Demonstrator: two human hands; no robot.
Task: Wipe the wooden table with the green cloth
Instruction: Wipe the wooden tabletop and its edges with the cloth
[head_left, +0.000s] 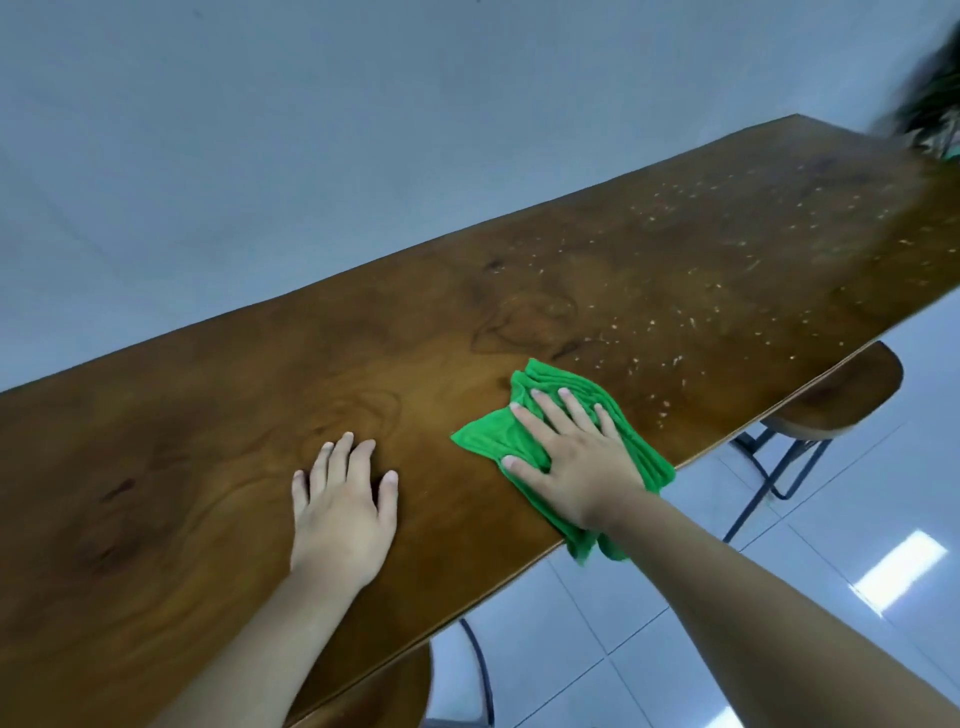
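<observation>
A long wooden table (208, 441) runs from the lower left to the upper right. Pale crumbs (727, 270) are scattered over its far right half. The green cloth (485, 434) lies crumpled at the table's near edge, one corner hanging over it. My right hand (571, 457) presses flat on the cloth, fingers spread. To its left, my left hand (343, 509) rests palm down on the bare wood and holds nothing.
A wooden stool (841, 400) with dark metal legs stands under the table's near edge at the right. Another stool seat (379, 691) shows below the table at the bottom. A dark plant (930, 98) is blurred at the far right end. A white tiled floor lies beneath, a plain wall behind.
</observation>
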